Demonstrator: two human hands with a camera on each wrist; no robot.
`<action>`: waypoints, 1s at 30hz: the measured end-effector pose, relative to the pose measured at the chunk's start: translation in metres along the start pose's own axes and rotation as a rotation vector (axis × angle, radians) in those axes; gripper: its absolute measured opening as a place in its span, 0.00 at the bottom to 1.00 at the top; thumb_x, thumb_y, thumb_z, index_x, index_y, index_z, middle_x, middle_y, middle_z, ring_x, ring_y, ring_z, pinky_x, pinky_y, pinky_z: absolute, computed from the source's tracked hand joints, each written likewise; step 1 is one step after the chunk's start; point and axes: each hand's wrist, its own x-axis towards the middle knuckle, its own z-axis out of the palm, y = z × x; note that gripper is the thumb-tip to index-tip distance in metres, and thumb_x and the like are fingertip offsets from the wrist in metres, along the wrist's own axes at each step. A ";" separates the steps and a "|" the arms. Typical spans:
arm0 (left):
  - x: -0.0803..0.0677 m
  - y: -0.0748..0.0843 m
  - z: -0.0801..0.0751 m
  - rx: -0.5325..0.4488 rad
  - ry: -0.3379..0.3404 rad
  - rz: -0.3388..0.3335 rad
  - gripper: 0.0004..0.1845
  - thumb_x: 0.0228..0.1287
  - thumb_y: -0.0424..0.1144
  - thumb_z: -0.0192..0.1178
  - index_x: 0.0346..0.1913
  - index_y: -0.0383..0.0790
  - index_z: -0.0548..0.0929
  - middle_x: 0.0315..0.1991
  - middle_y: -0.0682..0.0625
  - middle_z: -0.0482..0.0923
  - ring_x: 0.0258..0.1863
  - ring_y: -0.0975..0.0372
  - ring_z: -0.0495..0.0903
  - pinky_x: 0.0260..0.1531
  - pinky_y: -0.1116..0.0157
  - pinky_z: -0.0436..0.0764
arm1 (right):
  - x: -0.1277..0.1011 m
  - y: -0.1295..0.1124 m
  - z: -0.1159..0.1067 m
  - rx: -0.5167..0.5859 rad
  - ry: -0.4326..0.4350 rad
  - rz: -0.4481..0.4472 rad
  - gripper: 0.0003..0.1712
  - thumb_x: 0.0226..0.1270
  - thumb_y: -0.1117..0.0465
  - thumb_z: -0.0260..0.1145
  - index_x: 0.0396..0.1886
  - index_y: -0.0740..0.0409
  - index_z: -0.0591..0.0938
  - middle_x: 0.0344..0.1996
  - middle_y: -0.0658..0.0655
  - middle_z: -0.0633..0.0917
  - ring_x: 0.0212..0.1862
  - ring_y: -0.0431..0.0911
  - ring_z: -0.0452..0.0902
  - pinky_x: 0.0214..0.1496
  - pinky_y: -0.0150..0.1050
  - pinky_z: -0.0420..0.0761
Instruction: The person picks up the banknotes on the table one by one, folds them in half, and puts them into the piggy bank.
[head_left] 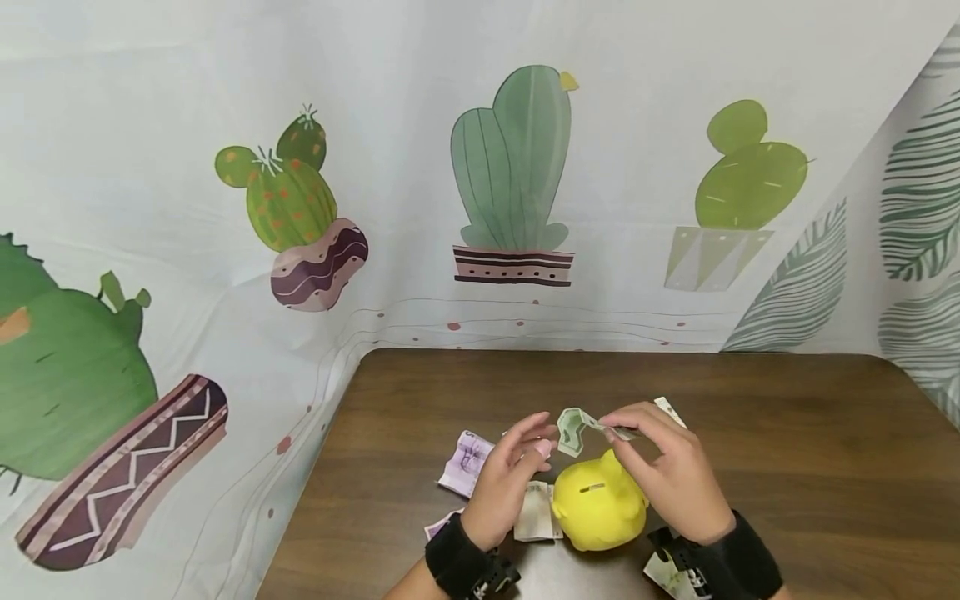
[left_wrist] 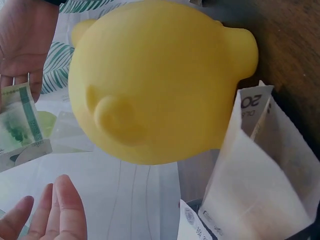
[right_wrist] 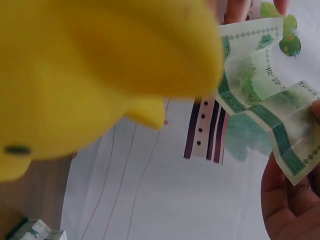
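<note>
A yellow piggy bank (head_left: 598, 504) with a dark slot in its top stands on the table between the two hands. Above it, my right hand (head_left: 678, 471) pinches one end of a creased green banknote (head_left: 572, 429) between thumb and fingers. The note's folds show clearly in the right wrist view, where the right fingers (right_wrist: 287, 200) are at its lower end. My left hand (head_left: 504, 479) is beside the bank near the note's free end, its fingers (left_wrist: 65, 210) loosely extended in the left wrist view, with nothing gripped. The bank's round snout (left_wrist: 117, 117) faces the left wrist camera.
Purple banknotes (head_left: 463, 464) lie left of the left hand. A folded pale note (head_left: 535, 512) stands against the bank's left side. More paper notes lie beyond the right hand (head_left: 670, 410) and under the right wrist (head_left: 670, 575). A cactus-print cloth (head_left: 405, 167) hangs behind the brown table (head_left: 810, 450).
</note>
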 end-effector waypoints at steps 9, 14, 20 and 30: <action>-0.002 0.004 -0.001 0.012 -0.008 0.010 0.21 0.75 0.39 0.57 0.67 0.41 0.76 0.59 0.41 0.76 0.50 0.65 0.80 0.52 0.69 0.80 | -0.002 -0.007 0.014 -0.012 -0.083 -0.070 0.24 0.54 0.77 0.73 0.47 0.48 0.86 0.43 0.46 0.86 0.48 0.37 0.78 0.55 0.23 0.74; -0.003 0.002 0.001 -0.009 -0.013 -0.010 0.19 0.75 0.39 0.57 0.63 0.36 0.79 0.54 0.43 0.81 0.48 0.68 0.82 0.51 0.69 0.82 | -0.006 -0.010 0.019 -0.034 -0.102 -0.094 0.25 0.54 0.76 0.72 0.47 0.46 0.86 0.44 0.44 0.86 0.48 0.37 0.78 0.54 0.24 0.74; -0.003 -0.001 0.002 -0.003 0.002 0.008 0.15 0.75 0.35 0.56 0.59 0.34 0.82 0.55 0.39 0.83 0.50 0.67 0.84 0.52 0.70 0.82 | -0.008 -0.013 0.024 -0.027 -0.125 -0.104 0.26 0.53 0.76 0.71 0.47 0.45 0.86 0.44 0.44 0.86 0.48 0.38 0.79 0.55 0.25 0.75; -0.001 -0.001 -0.003 0.088 0.029 0.049 0.11 0.73 0.35 0.59 0.52 0.39 0.87 0.51 0.43 0.86 0.48 0.68 0.83 0.51 0.72 0.81 | -0.006 -0.017 0.018 0.141 -0.092 -0.014 0.18 0.70 0.73 0.62 0.54 0.54 0.85 0.48 0.48 0.86 0.52 0.39 0.79 0.58 0.26 0.75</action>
